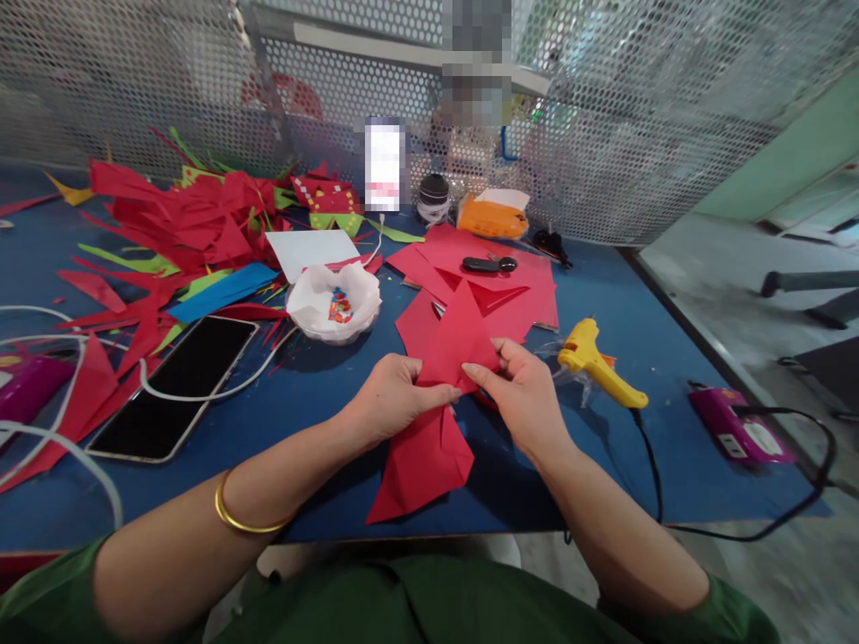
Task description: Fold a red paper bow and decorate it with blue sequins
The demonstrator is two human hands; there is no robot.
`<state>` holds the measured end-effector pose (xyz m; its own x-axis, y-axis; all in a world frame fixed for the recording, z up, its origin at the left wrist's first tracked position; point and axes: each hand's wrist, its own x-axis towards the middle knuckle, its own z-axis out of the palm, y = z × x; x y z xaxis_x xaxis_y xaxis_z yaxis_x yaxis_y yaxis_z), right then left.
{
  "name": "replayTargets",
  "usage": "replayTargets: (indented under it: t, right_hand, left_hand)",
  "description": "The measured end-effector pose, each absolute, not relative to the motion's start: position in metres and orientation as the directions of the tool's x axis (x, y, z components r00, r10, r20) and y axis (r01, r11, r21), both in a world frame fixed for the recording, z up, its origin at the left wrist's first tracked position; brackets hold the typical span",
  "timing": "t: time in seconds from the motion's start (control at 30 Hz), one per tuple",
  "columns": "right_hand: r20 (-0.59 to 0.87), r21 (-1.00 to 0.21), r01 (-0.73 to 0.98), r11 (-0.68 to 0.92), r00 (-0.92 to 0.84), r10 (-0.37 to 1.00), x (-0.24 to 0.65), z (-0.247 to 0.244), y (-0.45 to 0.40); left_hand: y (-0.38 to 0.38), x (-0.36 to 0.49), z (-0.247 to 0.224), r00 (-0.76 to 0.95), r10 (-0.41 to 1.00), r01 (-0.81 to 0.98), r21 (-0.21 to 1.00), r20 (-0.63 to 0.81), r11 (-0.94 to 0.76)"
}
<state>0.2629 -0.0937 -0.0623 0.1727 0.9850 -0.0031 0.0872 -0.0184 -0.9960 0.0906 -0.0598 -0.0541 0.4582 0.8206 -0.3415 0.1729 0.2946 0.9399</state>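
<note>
Between both hands is a folded piece of red paper (429, 456), long and pointed at its upper and lower ends. My left hand (393, 398) pinches its left edge near the middle, thumb lying across the front. From the right side, my right hand (520, 385) grips the same paper with thumb and fingers. Just beyond lie stacked red paper sheets (537, 291), with a black-handled tool (489, 265) resting on top. A metal tip, perhaps of scissors, shows partly behind the held paper; the rest is hidden.
Right of my hands sits a yellow glue gun (597, 358), its black cord running toward a purple power strip (742, 425). At left are a phone (178, 385), white cables and a heap of red scraps (201, 215). A lined bowl (335, 304) holds small colourful bits. Perforated metal mesh (604, 134) stands behind.
</note>
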Motion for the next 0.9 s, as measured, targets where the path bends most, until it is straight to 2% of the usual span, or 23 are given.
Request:
replayTargets:
  t: [0.1,0.27,0.4,0.57,0.7,0.9]
  right_hand:
    - [0.016,-0.991,0.130,-0.010,0.198,0.980,0.2627,-0.0614,-0.0939]
    - [-0.016,-0.999,0.045,-0.024,0.171,0.985,0.2593,-0.0601,-0.0936]
    - [-0.015,-0.995,0.095,-0.034,0.199,0.980,0.2594,-0.0604,-0.0932]
    - [-0.026,-1.000,0.008,-0.028,0.231,0.973,0.2605,-0.0602,-0.0924]
    - [-0.030,-0.997,0.067,-0.048,0.242,0.970,0.2612,-0.0626,-0.0930]
    - [0.042,-0.999,0.015,0.040,0.352,0.935,0.2618,-0.0602,-0.0893]
  left_hand:
    - [-0.0603,0.0908,-0.0534,0.449,0.824,0.168,0.939,-0.345,0.301]
    - [-0.0613,0.0922,-0.0530,0.429,0.822,0.146,0.927,-0.374,0.346]
    - [-0.0604,0.0928,-0.0535,0.425,0.827,0.136,0.929,-0.368,0.343]
    - [-0.0599,0.0919,-0.0522,0.443,0.824,0.127,0.935,-0.353,0.333]
    - [-0.0603,0.0914,-0.0518,0.481,0.809,0.144,0.940,-0.339,0.308]
    - [-0.0588,0.0920,-0.0494,0.408,0.810,0.067,0.899,-0.421,0.433]
